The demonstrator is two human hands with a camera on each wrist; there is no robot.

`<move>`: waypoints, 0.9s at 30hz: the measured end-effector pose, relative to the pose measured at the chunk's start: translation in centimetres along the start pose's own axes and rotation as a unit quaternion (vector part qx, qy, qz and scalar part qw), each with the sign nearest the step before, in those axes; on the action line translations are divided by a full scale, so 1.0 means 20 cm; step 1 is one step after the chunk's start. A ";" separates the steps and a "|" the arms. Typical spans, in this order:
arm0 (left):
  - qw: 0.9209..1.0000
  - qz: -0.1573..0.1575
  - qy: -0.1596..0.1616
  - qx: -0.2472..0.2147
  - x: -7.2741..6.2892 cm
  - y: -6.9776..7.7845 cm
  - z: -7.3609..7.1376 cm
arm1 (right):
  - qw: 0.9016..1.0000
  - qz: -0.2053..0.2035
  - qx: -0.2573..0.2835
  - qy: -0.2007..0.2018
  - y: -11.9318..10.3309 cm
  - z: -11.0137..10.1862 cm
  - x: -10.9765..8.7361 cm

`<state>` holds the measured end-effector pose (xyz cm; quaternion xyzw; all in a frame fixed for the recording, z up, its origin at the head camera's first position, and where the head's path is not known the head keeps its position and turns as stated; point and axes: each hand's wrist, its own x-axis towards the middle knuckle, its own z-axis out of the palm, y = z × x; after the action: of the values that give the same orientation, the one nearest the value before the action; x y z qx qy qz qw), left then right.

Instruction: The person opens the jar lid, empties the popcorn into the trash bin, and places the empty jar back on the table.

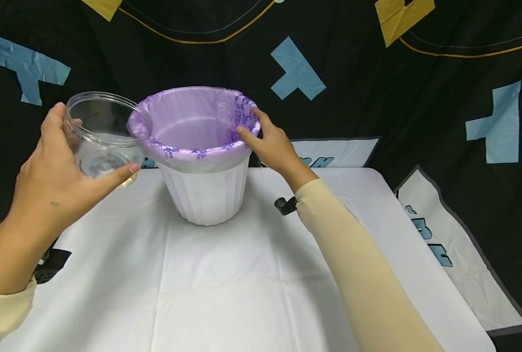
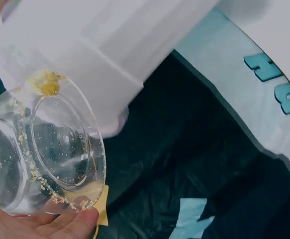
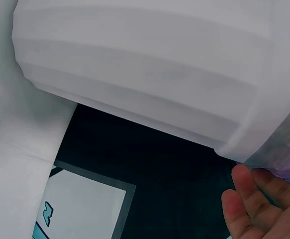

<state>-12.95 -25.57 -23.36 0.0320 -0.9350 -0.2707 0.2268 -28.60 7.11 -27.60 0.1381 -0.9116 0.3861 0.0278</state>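
A clear plastic tub point(image 1: 107, 159) with no lid on it is held above the table's left side by my left hand point(image 1: 56, 183), thumb on the near side. In the left wrist view, yellowish crumbs and a yellow clump cling inside the tub point(image 2: 60, 142). Beside it stands a white ribbed trash bin point(image 1: 204, 195), upright. A purple patterned bag point(image 1: 188, 129) lines the bin and folds over its rim. My right hand point(image 1: 274, 146) grips the rim at the right, thumb toward the inside. In the right wrist view, the right hand's fingers point(image 3: 259, 204) lie along the bin's outside.
A white cloth covers the table point(image 1: 226, 293). Behind hangs a black backdrop point(image 1: 353, 98) with blue taped shapes point(image 1: 298, 68). Lettered white panels point(image 1: 454, 259) show past the table's right and far edges. A small black device point(image 1: 285, 205) sits at the right wrist.
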 end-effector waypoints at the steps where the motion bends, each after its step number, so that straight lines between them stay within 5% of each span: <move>1: 1.000 0.000 -0.005 -0.007 -0.02 0.00 0.00 | 1.000 0.000 -0.001 0.002 0.00 0.00 0.00; 10: 0.998 -0.014 -0.046 -0.046 -0.15 0.02 0.07 | 1.000 0.002 0.002 -0.002 0.00 0.00 0.00; 17: 0.994 0.004 -0.070 -0.087 -0.22 0.05 0.14 | 1.000 -0.001 0.005 0.002 -0.01 -0.02 0.00; 27: 0.979 0.018 -0.134 -0.150 -0.34 0.08 0.28 | 1.000 0.001 0.000 0.000 -0.01 -0.01 0.00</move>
<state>-9.17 -20.28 -29.58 -0.0557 -0.9063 -0.4052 0.1067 -28.58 7.14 -27.37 0.1372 -0.9118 0.3860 0.0273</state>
